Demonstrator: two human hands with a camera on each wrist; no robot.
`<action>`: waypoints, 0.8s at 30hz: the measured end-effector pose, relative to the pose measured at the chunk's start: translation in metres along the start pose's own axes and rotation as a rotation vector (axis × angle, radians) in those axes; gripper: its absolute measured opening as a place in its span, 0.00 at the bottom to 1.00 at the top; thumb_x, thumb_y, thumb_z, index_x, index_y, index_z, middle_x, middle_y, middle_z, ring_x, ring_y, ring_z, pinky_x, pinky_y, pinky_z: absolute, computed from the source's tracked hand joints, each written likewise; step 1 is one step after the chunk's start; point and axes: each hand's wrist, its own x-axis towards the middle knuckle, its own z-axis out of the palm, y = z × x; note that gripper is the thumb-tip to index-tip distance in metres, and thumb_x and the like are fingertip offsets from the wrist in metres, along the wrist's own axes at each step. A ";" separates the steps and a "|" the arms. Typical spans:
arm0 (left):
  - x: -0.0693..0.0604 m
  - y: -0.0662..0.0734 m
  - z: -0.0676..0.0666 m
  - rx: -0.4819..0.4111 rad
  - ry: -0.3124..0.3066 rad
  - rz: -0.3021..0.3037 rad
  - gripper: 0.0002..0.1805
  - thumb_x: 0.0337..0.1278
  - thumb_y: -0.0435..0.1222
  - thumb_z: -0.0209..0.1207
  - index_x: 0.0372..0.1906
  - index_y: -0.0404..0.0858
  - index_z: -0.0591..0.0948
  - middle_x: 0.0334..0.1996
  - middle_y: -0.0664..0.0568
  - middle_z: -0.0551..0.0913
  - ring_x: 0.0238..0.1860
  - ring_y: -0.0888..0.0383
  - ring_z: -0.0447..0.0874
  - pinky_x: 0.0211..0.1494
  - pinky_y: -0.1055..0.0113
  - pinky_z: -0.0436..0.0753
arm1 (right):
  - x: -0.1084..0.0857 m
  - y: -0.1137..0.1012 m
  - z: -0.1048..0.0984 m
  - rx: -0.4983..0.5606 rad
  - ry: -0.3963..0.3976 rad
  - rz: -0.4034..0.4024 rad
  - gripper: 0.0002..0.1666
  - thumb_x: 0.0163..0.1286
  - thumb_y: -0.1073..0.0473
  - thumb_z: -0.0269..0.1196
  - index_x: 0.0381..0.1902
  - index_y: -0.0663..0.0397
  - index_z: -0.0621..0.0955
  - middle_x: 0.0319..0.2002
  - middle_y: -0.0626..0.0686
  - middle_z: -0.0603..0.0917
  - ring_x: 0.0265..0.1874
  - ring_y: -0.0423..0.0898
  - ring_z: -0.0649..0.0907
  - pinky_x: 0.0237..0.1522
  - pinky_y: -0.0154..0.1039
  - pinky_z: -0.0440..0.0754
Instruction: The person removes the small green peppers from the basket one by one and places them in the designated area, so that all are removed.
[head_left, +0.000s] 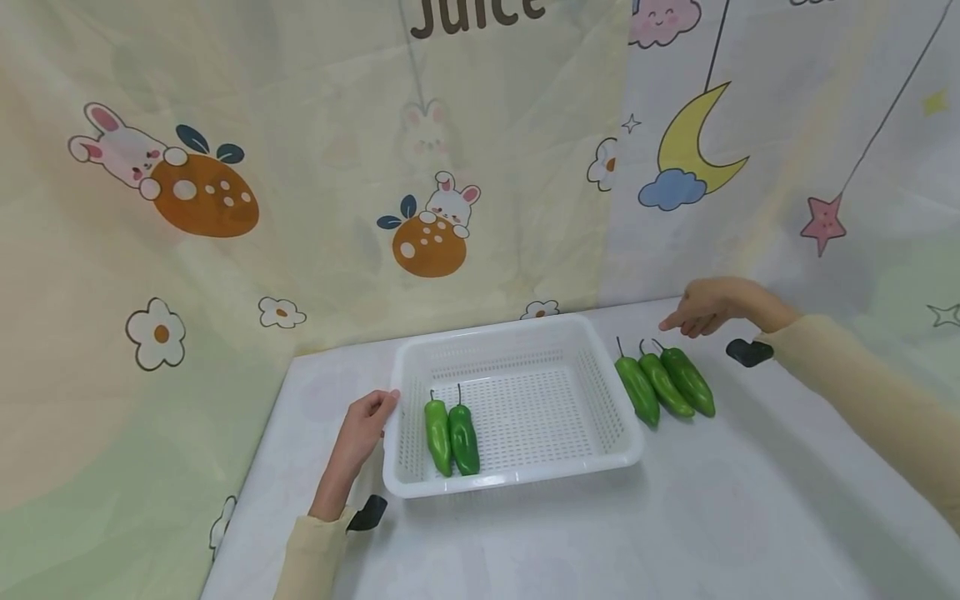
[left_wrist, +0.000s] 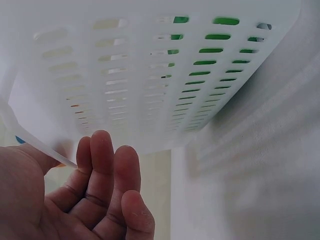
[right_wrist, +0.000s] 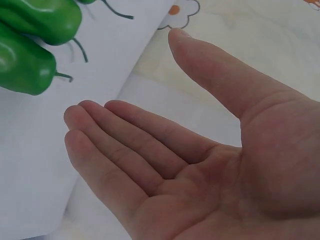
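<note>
A white plastic basket (head_left: 517,478) with slotted walls stands on the table. Two green peppers (head_left: 463,440) lie side by side at its left end. At the basket's left rim my left hand (head_left: 366,423) grips the edge; the left wrist view shows the rim between the thumb and the fingers (left_wrist: 101,170). Three more green peppers (head_left: 664,385) lie on the table to the right of the basket, stems toward the back. Just behind their stems hovers my right hand (head_left: 705,307), holding nothing. Its fingers look loosely extended, with the thumb apart, in the right wrist view.
The white table (head_left: 525,550) meets a printed cloth backdrop (head_left: 337,183) right behind the basket and peppers. More of this cloth hangs along the left side. A black strap piece (head_left: 367,513) sits at the left wrist, another (head_left: 750,352) at the right.
</note>
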 end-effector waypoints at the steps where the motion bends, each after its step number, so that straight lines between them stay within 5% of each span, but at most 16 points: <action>1: 0.000 0.000 0.000 0.002 0.000 0.000 0.23 0.74 0.54 0.52 0.49 0.37 0.81 0.41 0.46 0.87 0.34 0.58 0.82 0.38 0.67 0.78 | -0.001 -0.002 -0.001 -0.001 0.000 -0.005 0.44 0.66 0.38 0.67 0.55 0.77 0.76 0.51 0.68 0.84 0.53 0.61 0.85 0.57 0.54 0.81; 24: 0.000 -0.002 0.001 -0.001 0.001 0.000 0.24 0.74 0.54 0.52 0.49 0.37 0.81 0.42 0.45 0.87 0.35 0.58 0.82 0.38 0.68 0.79 | -0.019 -0.077 0.006 -0.011 0.023 -0.118 0.37 0.67 0.41 0.67 0.57 0.70 0.79 0.50 0.60 0.86 0.51 0.53 0.85 0.60 0.53 0.79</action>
